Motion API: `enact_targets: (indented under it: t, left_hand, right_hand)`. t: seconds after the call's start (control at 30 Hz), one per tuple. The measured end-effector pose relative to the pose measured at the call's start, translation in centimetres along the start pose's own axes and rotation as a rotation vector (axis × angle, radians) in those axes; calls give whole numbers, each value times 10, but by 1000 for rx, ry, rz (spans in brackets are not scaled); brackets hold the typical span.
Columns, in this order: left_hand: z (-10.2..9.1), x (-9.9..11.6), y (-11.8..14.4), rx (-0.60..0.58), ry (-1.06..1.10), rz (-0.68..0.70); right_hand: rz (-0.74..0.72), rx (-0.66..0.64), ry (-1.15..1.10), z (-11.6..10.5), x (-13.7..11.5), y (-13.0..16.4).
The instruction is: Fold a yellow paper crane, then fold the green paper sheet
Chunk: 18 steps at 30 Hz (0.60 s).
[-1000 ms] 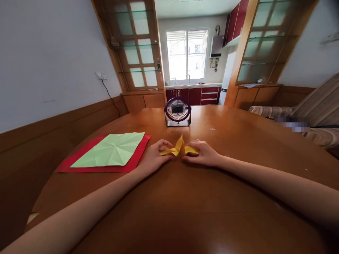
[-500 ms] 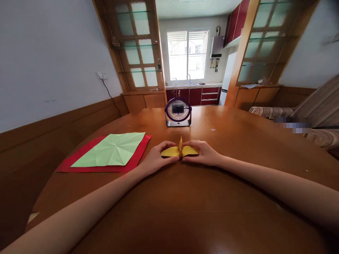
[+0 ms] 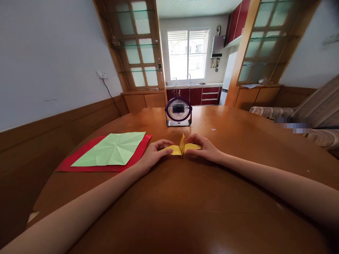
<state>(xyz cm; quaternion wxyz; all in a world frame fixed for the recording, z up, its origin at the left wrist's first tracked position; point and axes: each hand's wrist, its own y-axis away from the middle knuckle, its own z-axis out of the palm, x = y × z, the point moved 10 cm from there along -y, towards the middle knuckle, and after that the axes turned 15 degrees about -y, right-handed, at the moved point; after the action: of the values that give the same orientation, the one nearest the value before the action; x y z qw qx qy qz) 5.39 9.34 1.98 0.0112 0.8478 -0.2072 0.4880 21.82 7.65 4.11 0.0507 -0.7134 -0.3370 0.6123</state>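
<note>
A yellow folded paper crane [image 3: 182,150] is between my hands, just above or on the brown table [image 3: 180,204]; I cannot tell which. Its two wings spread sideways from an upright pointed middle. My left hand [image 3: 155,151] pinches the left wing, thumb on top and fingers behind. On the other side, my right hand [image 3: 205,148] grips the right wing between thumb and fingers. The fingertips under the wings are partly hidden.
Left of my hands lies a creased light green paper sheet [image 3: 113,150] on top of red paper [image 3: 132,167]. A small purple-rimmed fan [image 3: 178,111] stands beyond the crane. A power cord [image 3: 111,95] hangs at the left wall.
The crane's wings have come to lie flatter and its upright point leans slightly right. My thumbs have shifted outward and up along the wings, away from the middle.
</note>
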Motion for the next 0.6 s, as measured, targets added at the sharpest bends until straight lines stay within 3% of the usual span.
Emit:
enact_targets:
  t: [0.13,0.6]
  left_hand:
    - [-4,-7,-4,20,-37,-2]
    - [-1,-13,-10,-32,-182,32]
  right_hand:
    - [97,-3,48,-3,11,0]
    - [82,-110,69,-3,12,-3]
